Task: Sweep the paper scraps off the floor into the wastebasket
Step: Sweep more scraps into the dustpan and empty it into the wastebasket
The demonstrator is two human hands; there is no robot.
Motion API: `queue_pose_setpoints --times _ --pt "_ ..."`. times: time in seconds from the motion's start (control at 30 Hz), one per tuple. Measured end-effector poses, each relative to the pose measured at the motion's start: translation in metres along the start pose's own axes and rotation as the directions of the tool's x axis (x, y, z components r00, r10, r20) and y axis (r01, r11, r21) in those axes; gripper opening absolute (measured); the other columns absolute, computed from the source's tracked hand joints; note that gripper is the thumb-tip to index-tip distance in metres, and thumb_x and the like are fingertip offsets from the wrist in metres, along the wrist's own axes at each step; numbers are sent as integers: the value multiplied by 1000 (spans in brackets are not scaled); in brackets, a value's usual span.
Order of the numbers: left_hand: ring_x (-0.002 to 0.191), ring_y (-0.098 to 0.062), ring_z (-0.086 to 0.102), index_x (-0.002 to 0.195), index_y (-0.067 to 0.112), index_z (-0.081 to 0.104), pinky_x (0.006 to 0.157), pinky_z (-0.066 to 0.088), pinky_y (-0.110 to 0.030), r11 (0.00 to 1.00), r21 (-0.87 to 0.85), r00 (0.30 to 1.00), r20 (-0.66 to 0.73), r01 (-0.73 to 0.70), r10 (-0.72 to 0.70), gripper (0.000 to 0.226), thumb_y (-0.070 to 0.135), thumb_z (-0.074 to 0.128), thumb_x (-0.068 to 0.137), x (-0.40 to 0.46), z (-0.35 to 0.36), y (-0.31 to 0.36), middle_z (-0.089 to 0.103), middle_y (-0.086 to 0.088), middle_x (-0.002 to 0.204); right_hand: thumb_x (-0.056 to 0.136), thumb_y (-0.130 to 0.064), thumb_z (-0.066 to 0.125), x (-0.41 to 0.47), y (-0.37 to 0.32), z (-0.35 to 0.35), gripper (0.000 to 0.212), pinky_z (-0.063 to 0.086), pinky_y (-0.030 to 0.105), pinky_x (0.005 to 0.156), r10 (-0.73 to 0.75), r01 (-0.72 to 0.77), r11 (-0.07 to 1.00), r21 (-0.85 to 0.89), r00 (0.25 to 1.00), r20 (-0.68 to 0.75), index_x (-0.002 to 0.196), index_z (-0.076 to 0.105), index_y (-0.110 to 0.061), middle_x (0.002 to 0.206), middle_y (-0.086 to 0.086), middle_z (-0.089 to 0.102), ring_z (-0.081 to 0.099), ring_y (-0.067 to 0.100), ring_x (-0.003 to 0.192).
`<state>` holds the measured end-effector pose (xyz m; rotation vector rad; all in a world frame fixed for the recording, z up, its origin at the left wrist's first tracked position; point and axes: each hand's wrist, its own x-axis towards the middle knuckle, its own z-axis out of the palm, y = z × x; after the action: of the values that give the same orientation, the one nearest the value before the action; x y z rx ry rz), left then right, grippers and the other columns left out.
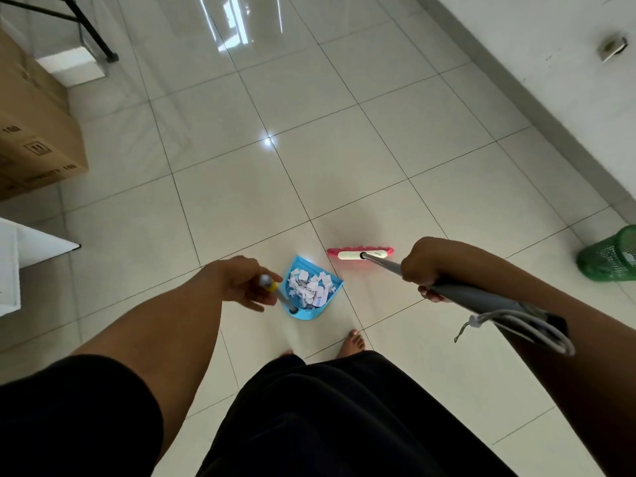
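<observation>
A blue dustpan (298, 313) sits low in the middle of the tiled floor, filled with white paper scraps (309, 287). My left hand (241, 282) grips the top of its upright grey handle with a yellow band (272, 287). My right hand (421, 265) is closed around the grey handle of a broom (461, 294). The broom's pink bristle head (359, 254) rests on the floor just right of the dustpan. A green mesh wastebasket (611, 256) stands at the right edge, near the wall.
Cardboard boxes (34, 132) are stacked at the left, with a white furniture corner (31, 246) below them. A black stand leg (99, 39) reaches the floor at top left. A white wall (550, 63) runs along the right. My bare feet (354, 342) stand behind the dustpan.
</observation>
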<state>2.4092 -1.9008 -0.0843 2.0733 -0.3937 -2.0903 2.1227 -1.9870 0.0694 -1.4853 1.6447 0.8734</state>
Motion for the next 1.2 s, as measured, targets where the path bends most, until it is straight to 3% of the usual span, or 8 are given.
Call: queue_pose_setpoints --times 0.1,0.17,0.27,0.33,0.43,0.63,0.87,1.2 --pt "93 -40 68 114 1 64 75 57 -48 990 -105 996 12 90 -89 37 21 43 91 2 -5 -4 63 -24 104 97 -10 38 5 -7 5 20 38 24 48 33 -33 996 88 999 -3 81 45 -1 58 12 52 47 19 45" --pt "80 -37 70 114 0 61 65 60 -43 990 -63 992 -18 127 -129 35 26 57 90 2 -3 -3 62 -24 103 96 -9 37 5 -16 14 19 38 23 46 35 -32 990 137 999 -24 81 46 0 51 12 53 47 19 42" --pt "54 -27 68 109 -4 52 45 56 -29 987 26 983 -100 157 -154 23 5 59 90 7 2 -2 60 -22 95 96 -9 36 -4 -28 29 18 37 23 45 33 -29 986 163 999 -25 84 47 -1 32 7 49 47 18 43" --pt "50 -23 59 107 -5 49 38 50 -23 972 77 967 -142 223 -210 21 0 53 87 13 2 -4 55 -17 85 96 -9 35 -9 -30 38 18 34 21 44 30 -24 979 200 999 -26 84 46 -2 32 6 49 46 18 43" --pt "45 -17 41 100 -4 47 39 39 -16 953 177 956 -205 246 -209 16 0 47 85 17 5 -6 46 -11 70 94 -6 36 -15 -22 48 14 35 21 46 24 -21 945 326 1000 -6 84 45 -2 50 12 51 47 19 45" --pt "39 -10 36 86 -1 46 37 33 -13 909 371 972 -204 189 -118 9 2 47 94 18 22 10 45 -9 67 88 -5 49 -13 18 52 19 40 20 39 -1 -13 863 505 1000 27 69 50 -3 43 7 55 49 19 38" --pt "26 -9 31 94 -4 49 31 27 -11 807 572 983 -172 148 -59 14 3 37 96 16 51 81 43 -7 64 92 -14 40 -16 98 28 20 37 14 34 123 -234 678 697 971 206 92 55 -1 50 6 51 43 12 35" --pt "28 -7 27 88 -3 48 38 23 -11 661 750 993 -95 25 71 18 2 33 96 -4 195 194 38 -3 60 98 -17 32 -9 225 -5 31 34 13 31 107 -294 479 827 955 277 75 49 -5 44 2 48 43 10 28"
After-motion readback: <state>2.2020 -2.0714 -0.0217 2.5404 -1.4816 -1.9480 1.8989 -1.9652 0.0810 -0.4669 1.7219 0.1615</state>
